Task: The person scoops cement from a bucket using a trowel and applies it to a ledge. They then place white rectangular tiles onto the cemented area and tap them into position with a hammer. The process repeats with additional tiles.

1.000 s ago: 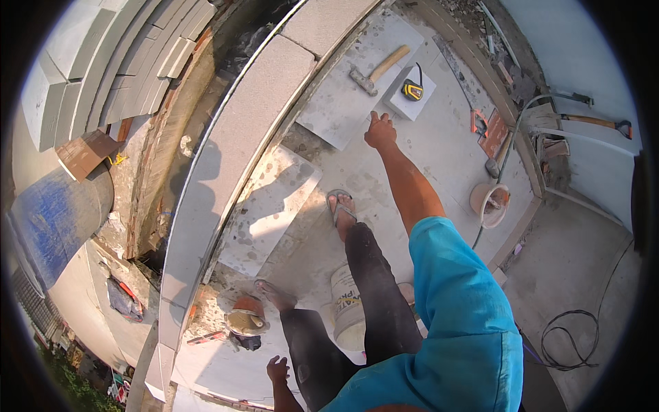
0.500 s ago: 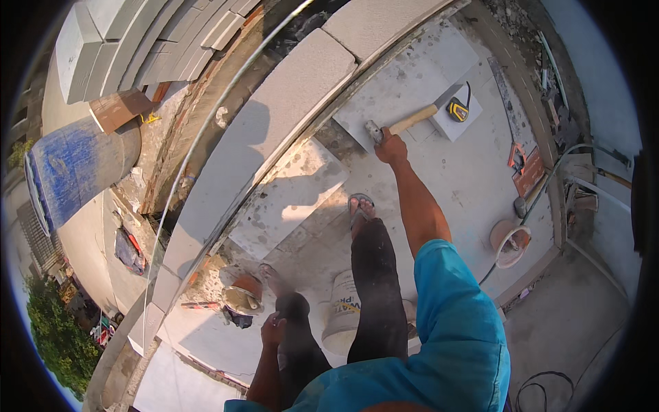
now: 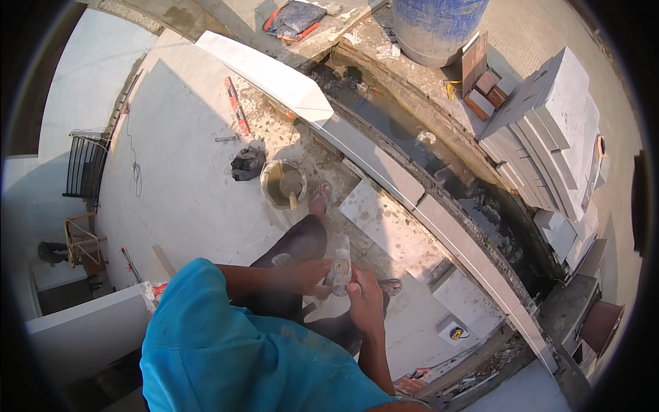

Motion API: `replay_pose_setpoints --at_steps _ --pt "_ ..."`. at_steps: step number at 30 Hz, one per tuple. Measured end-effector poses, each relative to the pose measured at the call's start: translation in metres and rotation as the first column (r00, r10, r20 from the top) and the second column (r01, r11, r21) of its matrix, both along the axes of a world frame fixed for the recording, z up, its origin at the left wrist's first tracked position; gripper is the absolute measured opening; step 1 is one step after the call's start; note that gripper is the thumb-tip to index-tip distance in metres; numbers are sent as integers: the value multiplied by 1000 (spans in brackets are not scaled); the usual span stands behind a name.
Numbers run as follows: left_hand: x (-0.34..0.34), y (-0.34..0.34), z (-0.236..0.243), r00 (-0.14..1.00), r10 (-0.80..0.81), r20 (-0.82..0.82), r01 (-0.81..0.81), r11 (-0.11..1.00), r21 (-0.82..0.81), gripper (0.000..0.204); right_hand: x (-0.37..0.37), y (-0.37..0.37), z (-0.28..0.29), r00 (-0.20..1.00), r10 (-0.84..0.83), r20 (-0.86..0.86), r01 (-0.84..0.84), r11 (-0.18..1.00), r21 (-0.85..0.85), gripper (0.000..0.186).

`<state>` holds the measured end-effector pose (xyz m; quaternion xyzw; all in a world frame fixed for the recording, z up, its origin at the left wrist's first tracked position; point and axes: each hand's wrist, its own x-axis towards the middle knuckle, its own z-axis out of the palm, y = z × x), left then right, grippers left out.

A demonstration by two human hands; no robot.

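Note:
In front of my legs I hold a hammer (image 3: 341,264), its dusty grey metal head uppermost. My right hand (image 3: 364,295) is closed on the head's near right side, with the thumb against the metal. From the left, my left hand (image 3: 312,276) comes up to the hammer, its fingers closed at the head's edge and slightly blurred. The wooden handle does not show. Beyond my left foot stands a bucket (image 3: 283,184) of grey mix, with a tool's handle (image 3: 293,201) sticking out. A black bag (image 3: 248,163) lies beside it.
A curved row of pale blocks (image 3: 384,168) runs beside a ditch (image 3: 439,161). Beyond are a blue barrel (image 3: 439,27) and stacked blocks (image 3: 542,137). A red spirit level (image 3: 237,105) lies on the floor; a yellow tape measure (image 3: 456,334) rests on a small white block (image 3: 449,326).
My view has swung round to the left. The hammer, held out at right by my right hand, is now close before me. My left hand has come up from beside my leg to it.

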<state>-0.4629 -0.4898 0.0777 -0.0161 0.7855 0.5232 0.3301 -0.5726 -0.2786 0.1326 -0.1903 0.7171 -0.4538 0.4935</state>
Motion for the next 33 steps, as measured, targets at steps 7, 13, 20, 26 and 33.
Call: replay_pose_setpoints --at_steps 7,13,20,26,33 --pt "-70 -130 76 615 301 -728 -437 899 3 62 -9 -184 61 948 -293 -124 272 949 -161 86" --pt "-207 -364 93 -142 855 -498 -969 -17 247 82 -142 -347 78 895 -296 -334 166 915 -368 52" --pt "-241 -488 17 -118 923 366 -939 -223 261 108 -206 -555 135 847 -237 -476 -26 875 -483 35" --pt "-240 -480 14 -141 922 359 -922 -255 292 107 -232 -677 166 765 -388 -514 -184 633 -752 31" --pt "-242 -479 25 -188 922 340 -922 -284 262 99 -242 -724 50 550 208 -809 -295 954 44 51"
